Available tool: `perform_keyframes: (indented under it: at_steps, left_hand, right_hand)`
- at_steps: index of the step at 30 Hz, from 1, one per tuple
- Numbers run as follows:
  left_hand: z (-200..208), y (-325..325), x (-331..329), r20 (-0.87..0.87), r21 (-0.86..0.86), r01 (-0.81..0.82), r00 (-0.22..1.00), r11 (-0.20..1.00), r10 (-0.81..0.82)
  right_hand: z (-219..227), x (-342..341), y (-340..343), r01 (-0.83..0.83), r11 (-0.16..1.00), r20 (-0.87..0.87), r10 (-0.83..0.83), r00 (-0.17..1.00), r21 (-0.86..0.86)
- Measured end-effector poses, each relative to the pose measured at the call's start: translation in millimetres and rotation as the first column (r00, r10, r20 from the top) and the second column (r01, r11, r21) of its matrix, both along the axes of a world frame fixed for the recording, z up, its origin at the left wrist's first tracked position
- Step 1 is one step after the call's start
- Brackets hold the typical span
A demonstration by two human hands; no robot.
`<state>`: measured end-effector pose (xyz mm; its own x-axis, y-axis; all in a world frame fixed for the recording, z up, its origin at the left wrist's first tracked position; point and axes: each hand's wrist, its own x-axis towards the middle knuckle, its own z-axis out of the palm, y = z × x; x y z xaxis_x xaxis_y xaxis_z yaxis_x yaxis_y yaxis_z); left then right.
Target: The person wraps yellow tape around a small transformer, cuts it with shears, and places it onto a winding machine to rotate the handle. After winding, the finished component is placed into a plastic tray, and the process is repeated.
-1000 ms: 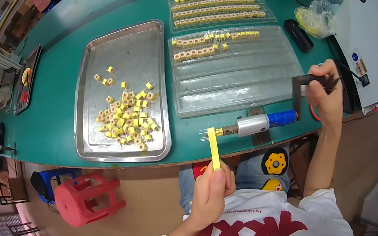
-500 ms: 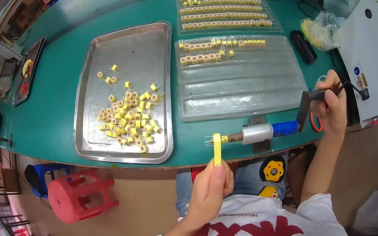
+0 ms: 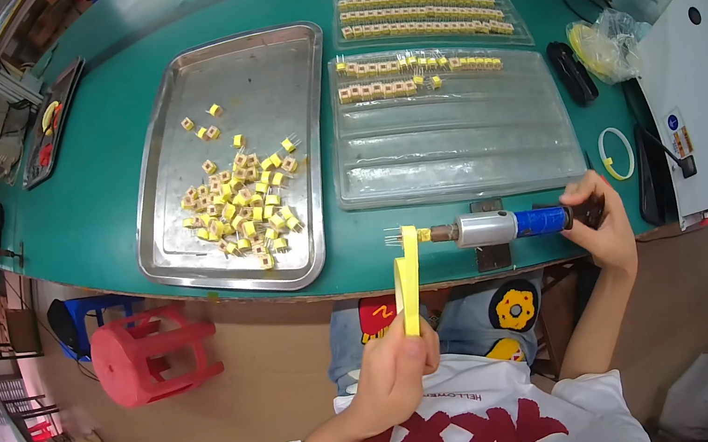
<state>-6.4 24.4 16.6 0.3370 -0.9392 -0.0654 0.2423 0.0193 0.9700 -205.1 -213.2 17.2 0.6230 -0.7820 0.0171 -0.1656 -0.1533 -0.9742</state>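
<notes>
Many yellow parts [image 3: 228,211] loose in metal tray [image 3: 242,70], rowed in clear trays [image 3: 458,141]

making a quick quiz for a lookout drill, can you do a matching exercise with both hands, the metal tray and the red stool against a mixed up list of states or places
Column 1
1. left hand
2. metal tray
3. right hand
4. red stool

Column 2
a. on the dark crank handle
b. on the floor
c. pinching yellow tape
d. holding loose yellow-and-tan parts

Pairs: 1-c, 2-d, 3-a, 4-b
</notes>
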Motion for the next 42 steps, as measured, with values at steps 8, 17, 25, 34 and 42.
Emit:
perform_keyframes:
  at_steps: [8,17,25,34,42]
  left_hand:
    - [1,-8,5,-0.099,0.078,0.003,0.995,0.997,0.004]
    - [8,-17,7,-0.079,0.088,0.026,0.997,0.996,-0.019]
    - [14,-27,7,-0.223,0.005,-0.01,0.975,1.0,0.011]
    - [13,-32,11,-0.3,0.062,-0.01,0.954,0.998,0.028]
    - [19,-20,5,-0.165,-0.004,-0.024,0.986,1.0,0.023]
  right_hand:
    - [7,-40,0,-0.272,0.908,0.225,0.351,0.909,-0.319]
    - [46,18,-5,0.19,0.981,0.441,-0.151,0.885,-0.046]
    - [8,22,-2,0.183,0.977,-0.022,-0.186,0.982,-0.114]
    - [26,-37,-1,-0.362,0.925,0.315,0.379,0.87,-0.112]
    - [25,6,-9,-0.071,0.988,-0.246,0.034,0.969,-0.14]
